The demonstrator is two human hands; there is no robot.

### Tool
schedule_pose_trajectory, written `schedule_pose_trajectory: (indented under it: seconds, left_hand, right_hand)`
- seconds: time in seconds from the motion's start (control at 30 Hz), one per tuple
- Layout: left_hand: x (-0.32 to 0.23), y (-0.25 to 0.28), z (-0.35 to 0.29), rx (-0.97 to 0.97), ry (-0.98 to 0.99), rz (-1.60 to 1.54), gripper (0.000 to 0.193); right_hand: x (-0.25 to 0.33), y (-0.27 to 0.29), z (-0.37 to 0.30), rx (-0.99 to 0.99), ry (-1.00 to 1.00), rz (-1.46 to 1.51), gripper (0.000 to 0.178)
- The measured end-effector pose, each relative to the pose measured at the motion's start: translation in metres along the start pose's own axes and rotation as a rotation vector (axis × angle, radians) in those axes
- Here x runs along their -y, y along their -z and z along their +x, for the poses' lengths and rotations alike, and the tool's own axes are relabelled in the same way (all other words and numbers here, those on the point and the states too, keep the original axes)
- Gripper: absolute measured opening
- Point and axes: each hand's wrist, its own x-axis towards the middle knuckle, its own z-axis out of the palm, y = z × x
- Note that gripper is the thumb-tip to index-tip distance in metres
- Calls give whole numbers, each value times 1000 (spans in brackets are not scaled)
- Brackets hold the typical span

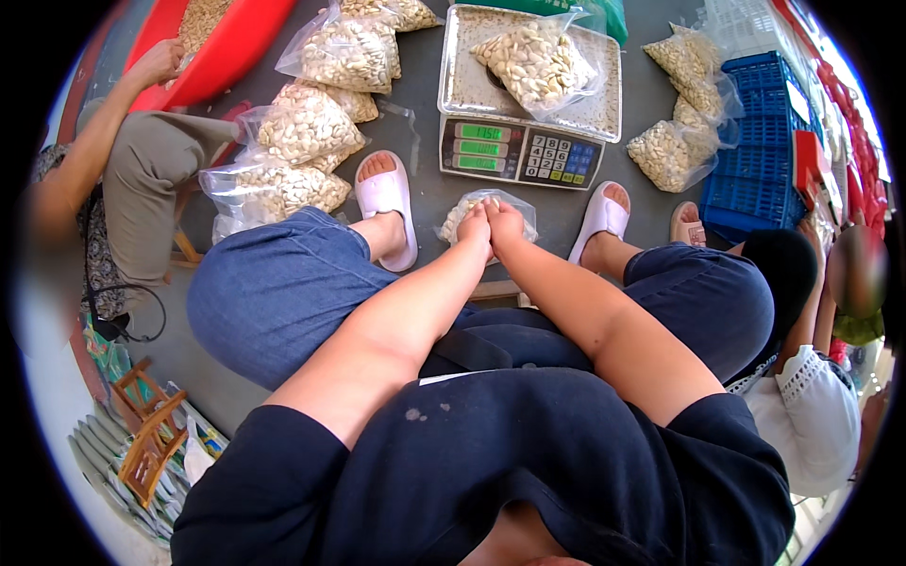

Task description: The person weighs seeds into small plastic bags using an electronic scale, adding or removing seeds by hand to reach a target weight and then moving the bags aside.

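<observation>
Between my feet, a clear plastic bag of pale pumpkin seeds sits low in front of me. My left hand and my right hand meet over it, side by side and touching. Both have their fingers closed on the bag's plastic near its top; the fingertips are partly hidden. Just beyond stands a digital scale with a metal pan and lit green displays. On its pan lies another full bag of pumpkin seeds, tilted toward the right.
Several filled seed bags are piled at the left, and more seed bags lie at the right beside a blue plastic crate. A co-worker's hand reaches into a red basin at far left. Another person sits at right.
</observation>
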Motion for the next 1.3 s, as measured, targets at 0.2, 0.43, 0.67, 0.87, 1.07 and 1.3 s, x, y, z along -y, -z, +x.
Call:
schedule_pose_trajectory:
  seconds: [0.2,0.43,0.67,0.87,1.07,1.3]
  left_hand:
    - [4,14,33,56,1,399,28]
    - [-19,2,0,8,95,680,31]
    - [-2,3,39,83,63,678,36]
    - [37,8,101,191,136,444,37]
    - [15,-6,63,105,156,833,35]
    - [3,-22,51,-79,214,1076,32]
  right_hand:
    - [-5,12,10,0,401,-870,15]
    - [21,29,-2,184,541,-1079,15]
    - [84,27,-14,279,-122,-94,18]
    - [208,25,-10,351,6,319,17]
    - [303,6,66,-17,149,97,28]
    - [301,22,150,103,478,-660,56]
